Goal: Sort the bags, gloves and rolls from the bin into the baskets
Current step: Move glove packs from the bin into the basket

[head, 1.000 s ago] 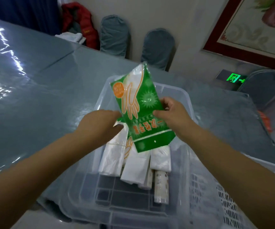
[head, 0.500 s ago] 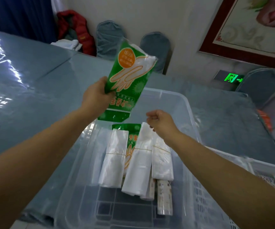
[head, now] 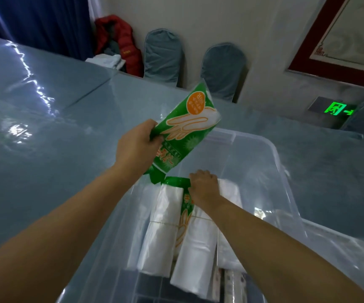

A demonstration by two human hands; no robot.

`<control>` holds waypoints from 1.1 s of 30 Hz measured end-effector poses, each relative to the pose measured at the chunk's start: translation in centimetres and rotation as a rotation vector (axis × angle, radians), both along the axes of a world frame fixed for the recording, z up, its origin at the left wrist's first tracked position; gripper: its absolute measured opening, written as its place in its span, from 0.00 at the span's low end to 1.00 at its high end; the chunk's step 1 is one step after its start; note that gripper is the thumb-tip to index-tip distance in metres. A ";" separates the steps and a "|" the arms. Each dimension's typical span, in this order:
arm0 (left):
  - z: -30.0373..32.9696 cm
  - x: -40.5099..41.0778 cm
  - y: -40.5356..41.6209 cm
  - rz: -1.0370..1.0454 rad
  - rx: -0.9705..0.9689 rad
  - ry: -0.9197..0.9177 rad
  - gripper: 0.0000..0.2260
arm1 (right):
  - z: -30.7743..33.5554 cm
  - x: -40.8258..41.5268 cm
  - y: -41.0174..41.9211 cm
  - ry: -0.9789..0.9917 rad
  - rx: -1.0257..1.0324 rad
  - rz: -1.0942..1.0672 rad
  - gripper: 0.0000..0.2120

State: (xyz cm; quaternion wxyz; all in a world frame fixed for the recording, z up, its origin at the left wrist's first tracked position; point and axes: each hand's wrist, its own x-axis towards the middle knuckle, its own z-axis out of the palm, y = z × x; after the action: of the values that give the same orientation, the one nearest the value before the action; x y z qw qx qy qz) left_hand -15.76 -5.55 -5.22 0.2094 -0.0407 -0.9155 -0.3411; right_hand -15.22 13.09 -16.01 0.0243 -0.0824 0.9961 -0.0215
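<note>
My left hand point(head: 136, 147) holds a green glove packet point(head: 183, 132) with an orange hand print, lifted above the left rim of the clear plastic bin point(head: 275, 162). Inside the bin lie several white bundles of folded bags point(head: 165, 228) tied with rubber bands. A second green glove packet point(head: 185, 206) lies wedged between them. My right hand point(head: 205, 186) reaches down into the bin and pinches the top edge of that second packet. A patterned roll point(head: 231, 287) lies at the near end of the bin, partly hidden under my right forearm.
The bin stands on a grey-blue table point(head: 45, 132) under shiny plastic film. A white basket rim point(head: 340, 235) shows at the right of the bin. Two grey chairs point(head: 222, 68) and a red jacket point(head: 119, 40) stand beyond the table's far edge.
The right hand let go of the first glove packet and went down into the bin to the second packet. The left hand carried the first packet up and left.
</note>
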 end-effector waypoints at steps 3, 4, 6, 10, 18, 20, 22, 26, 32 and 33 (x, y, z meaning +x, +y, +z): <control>0.0 0.0 0.1 0.002 0.020 -0.014 0.02 | 0.7 0.4 0.4 0.023 0.114 0.007 0.08; 0.0 0.0 0.1 0.006 0.030 -0.018 0.02 | 1.1 0.6 0.6 0.025 0.128 0.019 0.07; 0.2 0.2 0.1 0.006 0.037 -0.024 0.02 | 2.3 1.1 1.3 0.018 0.082 0.030 0.09; 0.9 0.9 0.3 0.000 0.044 -0.039 0.01 | 6.3 2.9 2.5 0.012 -0.104 0.028 0.10; 2.8 2.3 0.0 -0.048 0.251 -0.149 0.01 | 16.0 7.1 4.9 0.351 -0.459 -0.035 0.05; 3.7 2.6 0.1 -0.102 0.368 -0.197 0.04 | 18.5 7.9 5.2 0.482 -0.447 -0.026 0.05; 4.8 3.0 0.3 -0.176 0.486 -0.247 0.07 | 21.0 8.5 5.5 0.580 -0.439 -0.019 0.06; 7.3 3.8 0.3 -0.247 0.661 -0.301 0.10 | 25.4 9.4 6.3 0.701 -0.408 0.063 0.05; 9.9 5.1 0.4 -0.442 0.633 -0.458 0.11 | 30.0 10.1 7.7 0.650 -0.274 0.154 0.06; 10.2 5.4 0.7 -0.490 0.603 -0.491 0.10 | 30.2 10.2 7.6 0.596 -0.276 0.187 0.05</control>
State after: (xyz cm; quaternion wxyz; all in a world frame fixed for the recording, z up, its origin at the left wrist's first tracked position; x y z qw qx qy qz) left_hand -10.40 -4.82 4.95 -0.0979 -0.1112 -0.7614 -0.6311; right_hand -5.06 20.72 14.18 -0.2774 -0.1787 0.9352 -0.1286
